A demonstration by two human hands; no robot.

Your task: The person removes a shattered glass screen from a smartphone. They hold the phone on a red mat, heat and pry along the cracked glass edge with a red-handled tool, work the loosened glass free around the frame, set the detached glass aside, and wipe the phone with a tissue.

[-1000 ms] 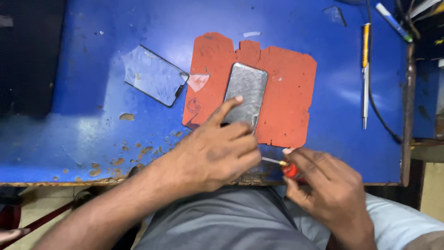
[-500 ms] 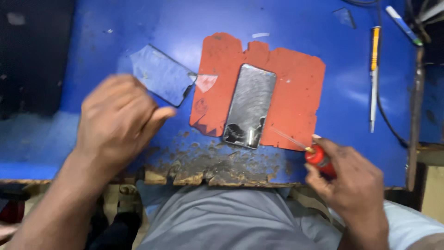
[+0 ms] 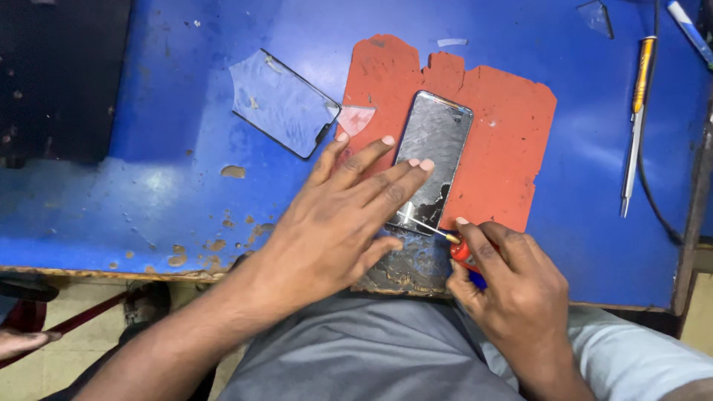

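- While the phone (image 3: 431, 160) is lying face up on the orange-red mat (image 3: 505, 126), the left hand (image 3: 334, 223) is pressing down on it with the fingers spread flat; the fingertips (image 3: 425, 165) are resting on the cracked glass, and this grip is closing on nothing.
- The right hand (image 3: 512, 275) is holding a small screwdriver (image 3: 445, 239) with a red handle, the thumb and fingers pinching the handle.
- The thin metal shaft of the screwdriver is pointing left and slightly up, and its tip is meeting the lower end of the phone near the bottom edge.
- The phone is sitting slightly tilted, top end leaning right, and its lower end is reaching the mat's lower edge, close to the front edge of the surface.
- The mat is lying on the blue surface (image 3: 186, 186), whose paint is chipping and wearing away along the near edge.
- A separate glass panel (image 3: 282, 104) with a dark border is lying on the surface just left of the mat, tilted, one corner coming close to the mat's edge.
- A small pale triangular piece (image 3: 356, 119) is resting on the left part of the mat, between the panel and the phone.
- A long tool (image 3: 637, 119) with a yellow handle is lying well apart on the right, roughly parallel to the surface's side edge.
- A dark cable (image 3: 653, 193) is running beside that tool.
- The person's lap, in grey fabric, is showing below the surface edge.
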